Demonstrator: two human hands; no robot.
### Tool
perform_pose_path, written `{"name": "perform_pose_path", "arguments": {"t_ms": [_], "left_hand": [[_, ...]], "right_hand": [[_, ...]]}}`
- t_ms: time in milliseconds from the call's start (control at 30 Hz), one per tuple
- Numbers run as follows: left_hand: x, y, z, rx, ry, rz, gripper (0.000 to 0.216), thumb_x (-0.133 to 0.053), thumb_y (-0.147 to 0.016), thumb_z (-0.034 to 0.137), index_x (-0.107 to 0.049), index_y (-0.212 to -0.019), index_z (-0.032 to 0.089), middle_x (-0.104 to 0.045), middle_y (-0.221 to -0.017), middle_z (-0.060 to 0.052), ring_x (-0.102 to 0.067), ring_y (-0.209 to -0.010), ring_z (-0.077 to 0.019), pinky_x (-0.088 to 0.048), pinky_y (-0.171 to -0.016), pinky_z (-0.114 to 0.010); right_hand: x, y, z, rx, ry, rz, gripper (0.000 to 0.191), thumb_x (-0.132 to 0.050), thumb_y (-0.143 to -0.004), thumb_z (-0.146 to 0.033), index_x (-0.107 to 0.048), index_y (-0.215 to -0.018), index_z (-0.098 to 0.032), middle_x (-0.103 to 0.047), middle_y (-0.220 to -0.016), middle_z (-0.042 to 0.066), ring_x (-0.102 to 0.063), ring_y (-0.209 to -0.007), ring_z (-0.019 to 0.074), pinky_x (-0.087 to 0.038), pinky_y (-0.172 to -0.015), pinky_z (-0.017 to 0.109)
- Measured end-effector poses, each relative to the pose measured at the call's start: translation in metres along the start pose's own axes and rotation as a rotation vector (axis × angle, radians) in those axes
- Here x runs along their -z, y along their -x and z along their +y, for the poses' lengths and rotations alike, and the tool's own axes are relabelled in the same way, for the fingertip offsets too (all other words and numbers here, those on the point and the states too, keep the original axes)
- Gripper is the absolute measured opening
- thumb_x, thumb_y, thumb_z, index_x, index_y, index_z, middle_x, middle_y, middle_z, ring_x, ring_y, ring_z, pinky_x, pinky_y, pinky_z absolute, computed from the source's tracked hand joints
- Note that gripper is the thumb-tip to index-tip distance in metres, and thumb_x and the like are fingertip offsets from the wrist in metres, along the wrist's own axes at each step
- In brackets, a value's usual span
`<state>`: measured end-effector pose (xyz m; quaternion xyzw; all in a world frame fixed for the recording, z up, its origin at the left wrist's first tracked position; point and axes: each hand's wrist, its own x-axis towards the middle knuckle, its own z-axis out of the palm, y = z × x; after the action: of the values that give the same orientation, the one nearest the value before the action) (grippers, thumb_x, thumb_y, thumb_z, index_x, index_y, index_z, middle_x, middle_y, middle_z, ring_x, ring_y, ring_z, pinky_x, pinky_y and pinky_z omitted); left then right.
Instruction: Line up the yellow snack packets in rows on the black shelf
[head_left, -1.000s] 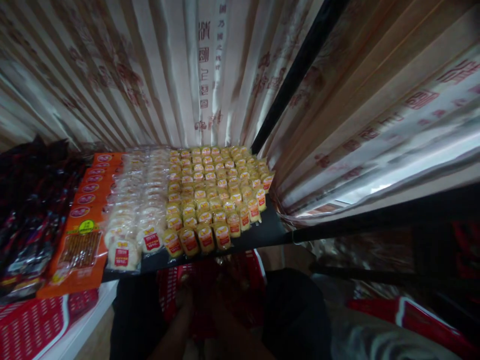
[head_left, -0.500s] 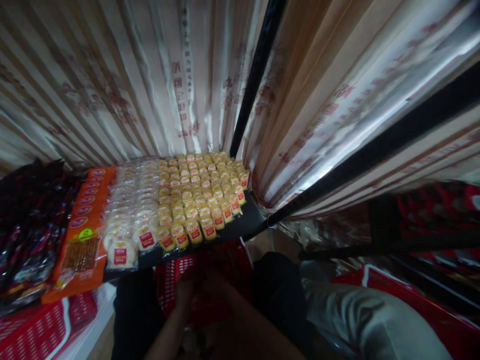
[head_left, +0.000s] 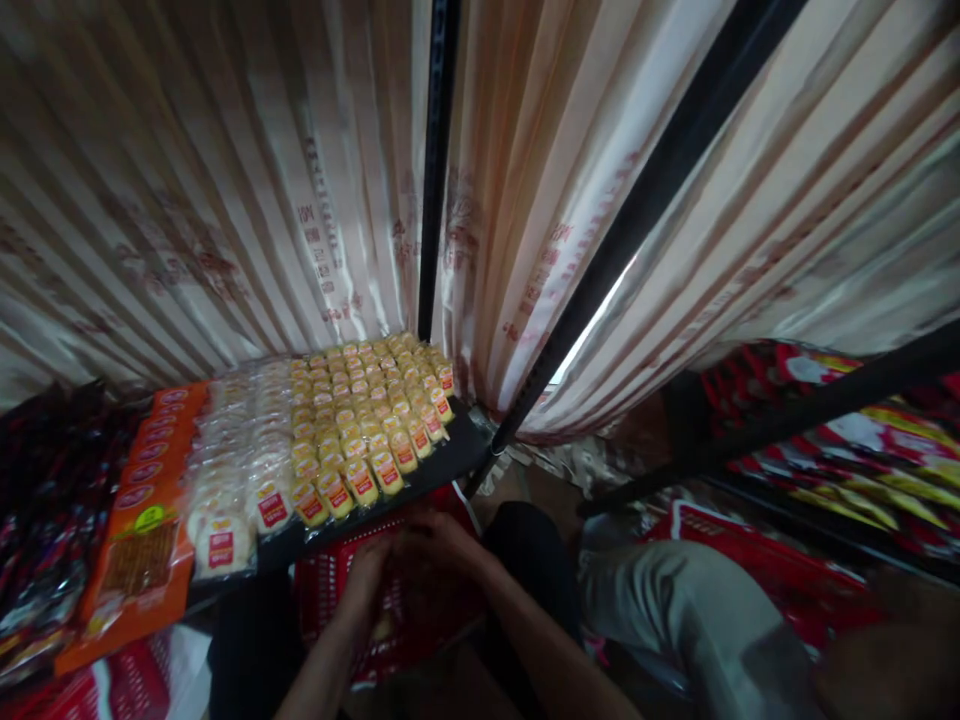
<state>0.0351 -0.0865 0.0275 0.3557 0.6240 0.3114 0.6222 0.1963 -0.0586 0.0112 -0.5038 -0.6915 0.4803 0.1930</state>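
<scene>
My left hand [head_left: 372, 556] and my right hand [head_left: 435, 538] meet over a red basket [head_left: 321, 592] between my knees. The fingers of both look curled in and closed, but what they hold is too dark to make out. A small pale item [head_left: 384, 628] shows inside the basket, below the hands. Just beyond stands a black shelf [head_left: 463, 452], bearing rows of small yellow wrapped cakes [head_left: 352, 420]. Left of these are clear-wrapped white round cakes [head_left: 222, 545], then orange snack packs [head_left: 142, 500].
Dark shiny packets [head_left: 45, 510] fill the shelf's left end. Another red basket [head_left: 139, 672] is below it. A pleated printed curtain [head_left: 225, 180] hangs behind black posts [head_left: 439, 180]. At right are a person's grey trouser leg [head_left: 675, 590], a red basket [head_left: 780, 575] and bright packets [head_left: 870, 440].
The view has swung to the right, so the shelf sits further left and lower, with more bright packets showing at right. Both hands remain together over the basket, now slightly higher in view.
</scene>
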Motion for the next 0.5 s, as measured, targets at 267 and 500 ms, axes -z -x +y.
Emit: {"name": "perform_pose_path", "arguments": {"t_ms": [267,500], "left_hand": [[-0.021,0.001,0.043,-0.285,-0.139,0.017,0.036,-0.064,-0.054,0.049,-0.058,-0.068,0.017,-0.063,-0.061,-0.001,-0.058,-0.062,-0.0158,-0.047,-0.065,-0.028],[-0.037,-0.007,0.087,-0.502,-0.363,-0.011,0.032,-0.052,-0.070,0.035,-0.058,-0.095,0.015,-0.066,-0.083,-0.005,-0.060,-0.067,-0.0147,-0.049,-0.069,-0.030]], "right_hand": [[0.040,0.011,-0.032,0.126,-0.264,0.091,0.027,-0.051,-0.080,-0.032,-0.067,-0.094,-0.017,-0.070,-0.088,0.003,-0.062,-0.079,0.0166,-0.048,-0.073,0.027],[0.082,0.011,-0.062,0.192,-0.162,0.273,0.026,-0.048,-0.083,-0.028,-0.066,-0.100,-0.020,-0.069,-0.084,0.000,-0.061,-0.069,0.0118,-0.047,-0.065,0.022]]}}
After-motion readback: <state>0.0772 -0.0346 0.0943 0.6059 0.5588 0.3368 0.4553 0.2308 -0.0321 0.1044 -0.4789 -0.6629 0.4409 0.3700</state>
